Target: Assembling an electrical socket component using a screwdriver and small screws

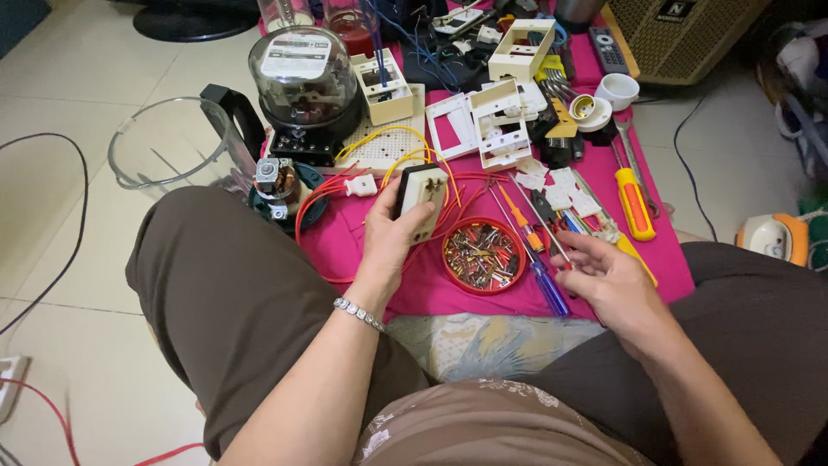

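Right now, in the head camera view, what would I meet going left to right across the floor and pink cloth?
Clear glass jug → cream electrical box with yellow wires in the left hand → round red lid of small metal screws → blue-handled screwdriver by the right hand → yellow-and-orange screwdriver.

A cream plastic socket box with a dark front face (pixel 421 200) stands tilted, held up off the pink cloth, red and yellow wires trailing from it toward twelve o'clock. At its four o'clock lies a slim blue-handled screwdriver (pixel 545 278), tip toward eleven o'clock.
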